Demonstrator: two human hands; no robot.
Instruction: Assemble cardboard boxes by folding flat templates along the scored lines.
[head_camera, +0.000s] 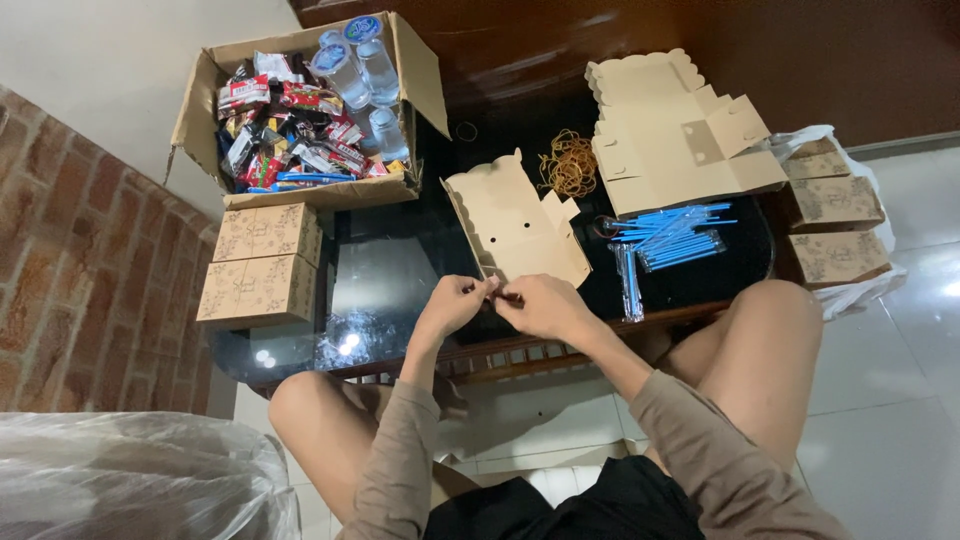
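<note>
From the head camera, looking straight down, much is only half shown: the person's body is cut off at the bottom edge, a crumpled clear plastic bag (130, 470) fills the lower left corner, and whatever small thing sits between the two hands is too tiny to make out. The left hand (455, 302) and right hand (540, 305) meet at the near edge of a flat, unfolded cardboard box blank (520, 230), fingers pressed together in a pinch on its lower edge. The blank is pale tan, scalloped along one side, with small punched holes and a side flap, lying on the dark glossy tabletop (390, 270) just in front of the knees. Behind it lies a tangle of rubber bands (570, 162), and to the right a stack of more flat blanks (680, 135) and blue straws (670, 238). An open carton (310, 105) holds snack packets and water bottles; folded patterned boxes (260, 262) sit below it, others (835, 225) at far right.
</note>
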